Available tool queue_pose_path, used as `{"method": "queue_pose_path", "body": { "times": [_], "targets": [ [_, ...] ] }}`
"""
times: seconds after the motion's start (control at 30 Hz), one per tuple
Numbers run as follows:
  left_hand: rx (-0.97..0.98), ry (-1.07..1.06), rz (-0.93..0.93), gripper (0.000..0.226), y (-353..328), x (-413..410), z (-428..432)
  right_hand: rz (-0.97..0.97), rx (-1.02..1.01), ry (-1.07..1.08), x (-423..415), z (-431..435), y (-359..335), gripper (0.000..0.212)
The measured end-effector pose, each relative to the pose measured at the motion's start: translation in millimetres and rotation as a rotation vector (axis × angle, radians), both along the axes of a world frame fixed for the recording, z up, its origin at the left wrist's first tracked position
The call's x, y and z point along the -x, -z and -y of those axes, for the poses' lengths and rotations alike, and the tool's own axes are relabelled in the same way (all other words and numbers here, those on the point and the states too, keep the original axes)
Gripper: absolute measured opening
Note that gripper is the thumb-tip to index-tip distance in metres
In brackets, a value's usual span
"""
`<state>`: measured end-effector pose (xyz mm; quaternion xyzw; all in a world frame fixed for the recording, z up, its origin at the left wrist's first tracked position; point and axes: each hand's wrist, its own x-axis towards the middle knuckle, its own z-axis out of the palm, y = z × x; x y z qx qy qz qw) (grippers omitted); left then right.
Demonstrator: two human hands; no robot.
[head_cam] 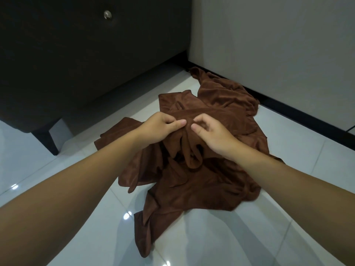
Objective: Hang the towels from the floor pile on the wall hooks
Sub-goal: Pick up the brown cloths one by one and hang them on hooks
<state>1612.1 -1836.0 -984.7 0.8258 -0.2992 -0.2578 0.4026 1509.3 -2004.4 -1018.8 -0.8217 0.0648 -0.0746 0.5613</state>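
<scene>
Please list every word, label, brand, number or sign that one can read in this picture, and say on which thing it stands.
There are none: no text can be read anywhere in this view.
The brown towels show no label or tag.
The dark cabinet and its metal knob bear no marking.
The floor tiles and wall are plain.

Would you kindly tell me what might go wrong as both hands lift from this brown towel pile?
The left hand and right hand pinch one bunched fold atop the tangled towel pile, so lifting may drag up several towels at once. Both grips sit close together, so the cloth could hang bunched and be awkward to hook. Trailing ends on the glossy floor might get stepped on.
</scene>
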Motion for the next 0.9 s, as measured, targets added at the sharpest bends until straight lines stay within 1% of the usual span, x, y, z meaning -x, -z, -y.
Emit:
{"method": "queue_pose_path", "body": {
  "times": [0.03,0.1,0.13,0.2,0.23,0.27,0.3,0.33,0.37,0.4,0.5,0.6,0.67,0.7,0.77,0.8,0.83,0.87,0.9],
  "targets": [
    [0.024,0.004,-0.011,0.059,-0.6,2.4,2.8,-0.003,0.038,-0.022,-0.8,-5.6,-0.8,0.01],
    [0.071,0.006,-0.054,0.054,-1.9,4.7,5.2,-0.018,0.12,-0.073,-0.8,-10.3,-0.9,0.028],
    [0.087,0.017,-0.087,0.05,-3.1,4.3,4.0,-0.031,0.148,-0.091,-0.5,-11.6,0.4,0.028],
    [0.072,0.085,-0.138,0.038,-5.9,1.3,-1.8,-0.042,0.185,-0.106,1.6,-10.4,3.4,0.008],
    [0.043,0.121,-0.15,0.033,-6.1,-1.3,-5.7,-0.034,0.21,-0.092,1.8,-6.5,5.9,0.011],
    [0.008,0.139,-0.162,0.031,-4.9,-4.4,-10.2,-0.021,0.243,-0.07,1.9,-3.2,5.7,0.019],
    [-0.027,0.14,-0.175,0.031,-3.0,-7.6,-15.3,-0.019,0.269,-0.033,1.7,1.7,5.7,0.017],
    [-0.059,0.13,-0.182,0.033,0.1,-11.1,-20.6,-0.024,0.287,0.002,1.0,8.6,5.8,0.009],
    [-0.087,0.114,-0.179,0.034,4.0,-14.6,-26.2,-0.039,0.314,0.04,0.8,16.2,5.4,0.009],
    [-0.111,0.098,-0.169,0.033,7.7,-17.5,-31.2,-0.067,0.337,0.089,0.2,24.1,5.9,0.018],
    [-0.146,0.066,-0.145,0.024,16.3,-25.7,-43.7,-0.135,0.348,0.221,2.3,46.8,13.1,0.026],
    [-0.192,0.034,-0.13,0.014,22.7,-33.5,-55.0,-0.195,0.3,0.349,6.0,61.8,14.9,0.041],
    [-0.254,0.011,-0.082,0.008,27.7,-38.4,-63.0,-0.234,0.28,0.413,8.2,69.0,14.5,0.049],
    [-0.3,-0.008,-0.024,0.007,30.5,-41.1,-66.2,-0.243,0.277,0.424,9.9,70.7,13.5,0.05],
    [-0.389,-0.101,0.163,0.009,34.6,-45.7,-69.4,-0.224,0.27,0.385,14.0,69.1,10.2,0.046],
    [-0.397,-0.18,0.256,0.009,35.5,-46.6,-68.8,-0.208,0.239,0.331,16.2,66.8,8.0,0.039],
    [-0.367,-0.265,0.32,0.009,34.9,-46.4,-66.9,-0.197,0.182,0.253,18.8,62.1,3.7,0.03],
    [-0.302,-0.35,0.34,0.01,33.0,-44.6,-63.9,-0.202,0.12,0.157,20.8,55.9,-1.6,0.021],
    [-0.225,-0.415,0.321,0.012,29.7,-42.7,-59.8,-0.224,0.07,0.051,22.2,48.4,-7.8,0.015]
  ]
}}
